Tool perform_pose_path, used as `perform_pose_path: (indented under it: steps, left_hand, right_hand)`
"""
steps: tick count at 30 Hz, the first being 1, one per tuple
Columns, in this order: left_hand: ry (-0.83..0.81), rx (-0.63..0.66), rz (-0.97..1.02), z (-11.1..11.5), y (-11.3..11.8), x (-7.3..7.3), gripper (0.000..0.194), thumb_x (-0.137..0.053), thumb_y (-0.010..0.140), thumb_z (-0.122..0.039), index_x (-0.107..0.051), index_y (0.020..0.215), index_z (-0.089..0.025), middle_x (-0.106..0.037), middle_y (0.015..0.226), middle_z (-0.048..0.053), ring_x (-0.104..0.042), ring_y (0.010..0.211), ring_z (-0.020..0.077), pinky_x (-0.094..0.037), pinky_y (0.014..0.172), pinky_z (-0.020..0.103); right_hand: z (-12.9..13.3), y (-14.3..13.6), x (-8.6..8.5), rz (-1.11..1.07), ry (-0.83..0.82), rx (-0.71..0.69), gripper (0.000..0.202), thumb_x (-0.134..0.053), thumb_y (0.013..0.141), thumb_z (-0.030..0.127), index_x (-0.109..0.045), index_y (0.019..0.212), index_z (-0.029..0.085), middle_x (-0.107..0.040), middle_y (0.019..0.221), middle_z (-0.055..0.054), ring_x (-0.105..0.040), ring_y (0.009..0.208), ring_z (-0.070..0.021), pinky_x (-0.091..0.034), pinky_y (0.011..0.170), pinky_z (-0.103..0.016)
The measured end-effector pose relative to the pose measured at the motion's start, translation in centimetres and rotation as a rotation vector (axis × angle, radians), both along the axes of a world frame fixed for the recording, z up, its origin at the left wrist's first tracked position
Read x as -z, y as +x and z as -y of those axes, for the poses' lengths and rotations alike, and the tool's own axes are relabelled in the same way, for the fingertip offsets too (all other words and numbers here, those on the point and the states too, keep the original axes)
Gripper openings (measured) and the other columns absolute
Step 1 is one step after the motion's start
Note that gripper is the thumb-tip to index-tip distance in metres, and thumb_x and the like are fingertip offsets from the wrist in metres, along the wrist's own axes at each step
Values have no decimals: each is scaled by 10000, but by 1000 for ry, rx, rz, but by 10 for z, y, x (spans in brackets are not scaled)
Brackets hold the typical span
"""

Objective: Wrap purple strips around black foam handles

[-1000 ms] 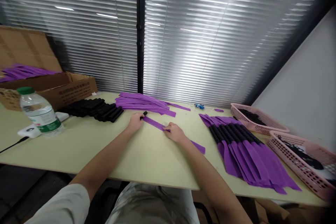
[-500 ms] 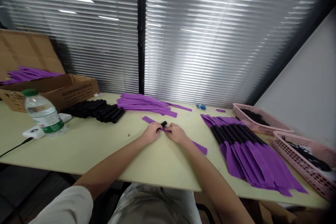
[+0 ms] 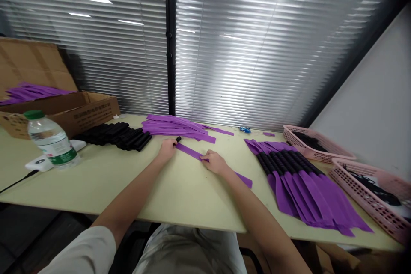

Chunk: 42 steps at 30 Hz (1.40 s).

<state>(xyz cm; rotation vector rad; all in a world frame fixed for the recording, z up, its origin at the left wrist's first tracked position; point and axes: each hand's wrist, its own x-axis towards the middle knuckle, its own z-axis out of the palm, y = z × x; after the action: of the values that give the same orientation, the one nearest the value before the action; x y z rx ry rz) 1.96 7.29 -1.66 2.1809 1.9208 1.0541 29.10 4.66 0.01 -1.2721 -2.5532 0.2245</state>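
My left hand (image 3: 167,150) is closed around a black ribbed tube (image 3: 178,139), whose end shows above the fingers. A purple strip (image 3: 189,151) stretches from the tube to my right hand (image 3: 214,162), which pinches it. Beyond my right wrist the strip's tail (image 3: 245,180) lies on the table. Behind my hands is a pile of flat purple strips (image 3: 170,126). Several black tubes (image 3: 118,134) lie in a row to the left. On the right, purple strips with black tubes around them (image 3: 308,188) are laid side by side.
A water bottle (image 3: 53,141) stands at the left by a white power strip (image 3: 40,162). Behind it, an open cardboard box (image 3: 93,113) holds more purple strips. Two pink baskets (image 3: 337,152) with black items are at the right. A small blue object (image 3: 244,129) lies near the blinds.
My left hand has moved left and away from my right hand with the black tube, and more of the purple strip shows between them. My right hand has stayed nearly in place.
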Motion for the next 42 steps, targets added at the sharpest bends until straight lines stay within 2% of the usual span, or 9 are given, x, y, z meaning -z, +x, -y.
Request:
perform_pose_path:
  steps: [6,9,15,20,26,28,31,37,42]
  left_hand:
    - [38,27,21,5,4,3,246,-494,766,29,-659,803,-150,-658,865,80,-601,898,233,-459,904,384]
    - [75,86,31,15,19,1,243,-480,791,-6,-664,807,-164,-642,858,78,-604,880,226,-477,869,367]
    - [126,304,12,41,63,-3,240,-455,854,-52,-671,891,-148,-635,943,81,-600,903,194,-485,862,334]
    - [99,431,-11,52,82,1,224,-505,826,-49,-671,933,-154,-651,968,83,-610,923,190,-492,879,320]
    - [84,473,-1,53,77,-4,229,-567,833,-141,-637,1050,-169,-654,1061,90,-606,995,198,-497,912,331]
    - [76,453,2,51,72,-6,210,-489,894,-172,-639,1041,-162,-665,1040,92,-613,984,190,-503,900,323]
    - [57,396,-21,42,60,-5,338,-357,916,-105,-622,1122,-136,-662,1115,122,-605,1055,199,-473,969,357]
    - [-51,374,-168,27,40,3,433,-419,823,-53,-655,1168,-164,-651,1237,85,-581,1163,209,-413,1058,349]
    - [-141,315,-267,31,43,-7,456,-444,798,-72,-670,1173,-201,-672,1211,50,-594,1143,203,-409,1047,319]
  right_hand:
    - [-1,1,1,19,-2,-16,314,-530,906,223,-689,1166,305,-595,1003,-52,-583,919,-170,-426,768,-253]
    - [-1,1,0,32,4,-23,317,-526,911,227,-681,1177,302,-599,1017,-51,-583,922,-170,-425,780,-253]
    - [4,0,-4,55,30,0,285,-490,936,279,-672,1155,274,-614,995,-52,-584,939,-182,-415,762,-253]
    - [12,-1,-8,70,72,44,377,-483,928,304,-500,1300,245,-613,1131,-63,-574,955,-206,-421,750,-274]
    - [17,-7,-7,127,121,42,442,-426,955,323,-396,1396,315,-588,1205,-67,-552,1018,-242,-431,814,-318]
    - [18,-8,-6,143,128,51,421,-396,970,341,-412,1391,326,-585,1208,-70,-554,1019,-244,-433,820,-324]
    - [19,-10,-7,156,134,70,386,-353,991,373,-446,1365,347,-585,1211,-61,-559,1025,-234,-430,825,-320]
    - [20,-21,-8,141,152,161,409,-255,1005,499,-546,1245,341,-618,1133,-54,-569,1019,-238,-388,858,-363]
    - [22,-29,-8,121,150,210,433,-269,990,547,-590,1187,333,-626,1114,-59,-550,1038,-238,-345,884,-382]
